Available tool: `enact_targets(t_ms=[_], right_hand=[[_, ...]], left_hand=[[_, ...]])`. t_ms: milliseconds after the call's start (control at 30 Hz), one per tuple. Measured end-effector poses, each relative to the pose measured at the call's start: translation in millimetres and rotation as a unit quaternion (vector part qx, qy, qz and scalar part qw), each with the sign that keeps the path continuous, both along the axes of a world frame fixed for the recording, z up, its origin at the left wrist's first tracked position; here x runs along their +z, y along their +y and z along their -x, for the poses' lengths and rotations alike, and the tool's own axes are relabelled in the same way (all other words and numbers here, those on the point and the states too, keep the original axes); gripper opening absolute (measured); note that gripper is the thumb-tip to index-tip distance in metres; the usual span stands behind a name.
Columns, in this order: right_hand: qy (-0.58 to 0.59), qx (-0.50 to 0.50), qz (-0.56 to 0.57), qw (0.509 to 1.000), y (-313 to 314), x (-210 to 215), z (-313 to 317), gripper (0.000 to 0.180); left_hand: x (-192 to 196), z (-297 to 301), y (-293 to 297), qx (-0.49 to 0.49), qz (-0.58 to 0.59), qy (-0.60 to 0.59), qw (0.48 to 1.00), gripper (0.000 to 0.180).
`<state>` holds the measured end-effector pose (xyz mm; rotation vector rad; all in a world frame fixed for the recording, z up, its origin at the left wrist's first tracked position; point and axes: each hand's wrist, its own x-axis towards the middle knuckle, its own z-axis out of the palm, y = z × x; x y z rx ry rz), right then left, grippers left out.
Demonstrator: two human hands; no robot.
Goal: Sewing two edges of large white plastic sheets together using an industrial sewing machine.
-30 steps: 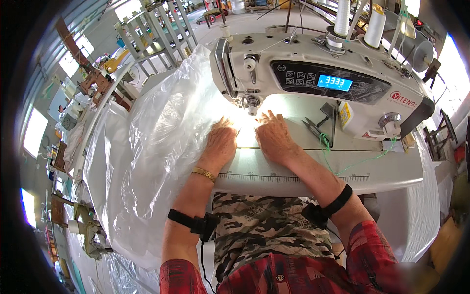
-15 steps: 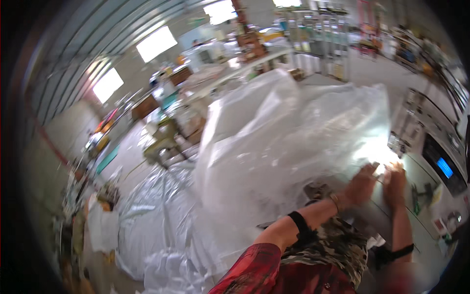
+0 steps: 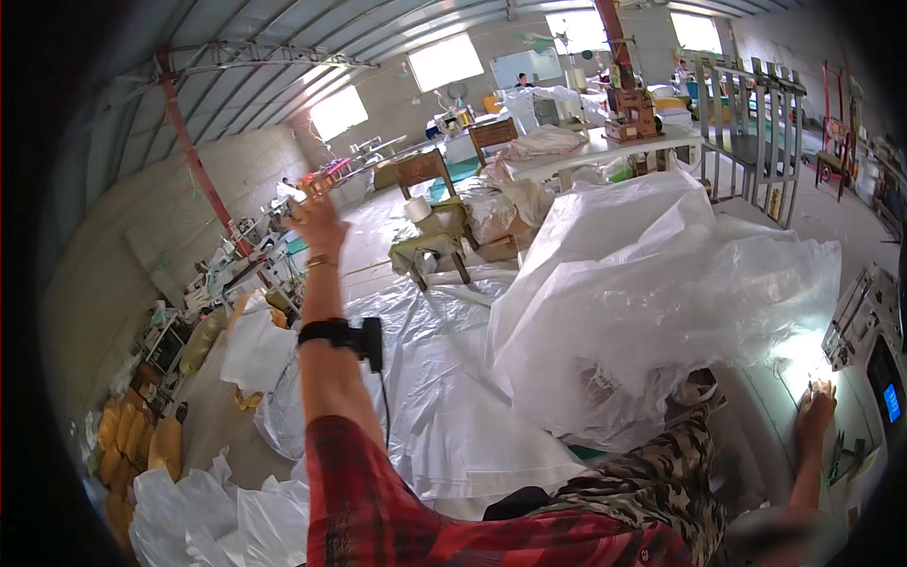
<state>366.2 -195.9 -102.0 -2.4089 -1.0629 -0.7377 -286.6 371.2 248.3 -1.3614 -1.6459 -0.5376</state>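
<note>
My left hand [image 3: 319, 225] is raised far out to the left, fingers spread, holding nothing; a bracelet and a black strap circle that forearm. At the far right my right hand [image 3: 814, 408] rests on the pale table of a sewing machine [image 3: 862, 317], fingers drawn together beside a bright lamp glow. Glare hides what they pinch. A large translucent white plastic sheet [image 3: 642, 302] bulges up in front of me, its right end reaching the lit spot by that hand. More silvery-white sheeting [image 3: 425, 378] spreads lower down to the left of it.
Small green-handled snips [image 3: 838, 454] lie near my right hand. A wooden chair [image 3: 430, 222] carries a white thread cone [image 3: 417, 209]. Metal racks [image 3: 756, 142] and a long white table [image 3: 605, 156] stand behind the sheet. Yellow-brown bundles [image 3: 123, 444] are piled at left.
My left hand has left the machine and swung far up to the left, opening its fingers. My right hand stays by the lamp. The view has turned left.
</note>
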Motion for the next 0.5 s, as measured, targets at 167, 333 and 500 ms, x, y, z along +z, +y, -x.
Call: enact_targets(t_ms=[167,333,500], right_hand=[[-0.123,0.070,-0.068,0.988,25,-13,-4,0.031],[-0.073,0.039,-0.040,0.996,7,7,5,0.029],[-0.030,0.021,-0.042,0.998,15,0,-2,0.024]], left_hand=[[4,117,-13,-0.302,0.016,0.069,0.951,0.077],[-124,-47,-119,-0.568,0.432,-0.082,0.695,0.052],[-162,-97,-222,-0.559,0.494,0.002,0.666,0.053]])
